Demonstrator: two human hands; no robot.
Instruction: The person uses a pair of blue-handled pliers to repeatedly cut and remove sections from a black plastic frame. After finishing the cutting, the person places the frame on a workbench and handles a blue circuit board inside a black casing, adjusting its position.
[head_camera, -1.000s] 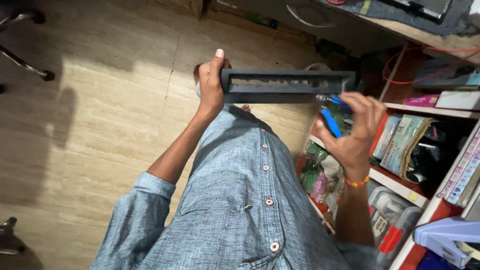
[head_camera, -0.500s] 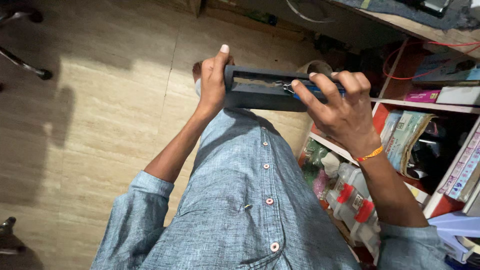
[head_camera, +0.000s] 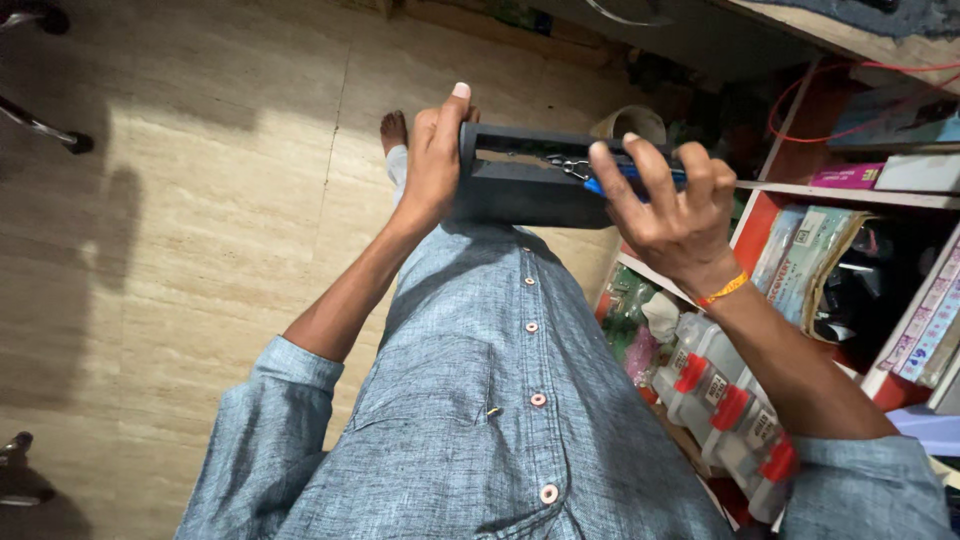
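Observation:
A long dark grey rectangular box with an open slot along its top is held level in front of my body. My left hand grips its left end, thumb up over the edge. My right hand reaches over the right end with fingers spread and holds a small blue-handled tool with a metal tip against the slot. An orange band sits on my right wrist. The right end of the box is hidden behind that hand.
Red shelves on the right hold books, packets and clear bottles with red caps. A tape roll lies on the beige tiled floor. Chair legs stand at far left. My bare foot shows below the box.
My right hand has come up from beside the box and moved left over its top, bringing the blue tool to the slot. The left hand keeps its grip.

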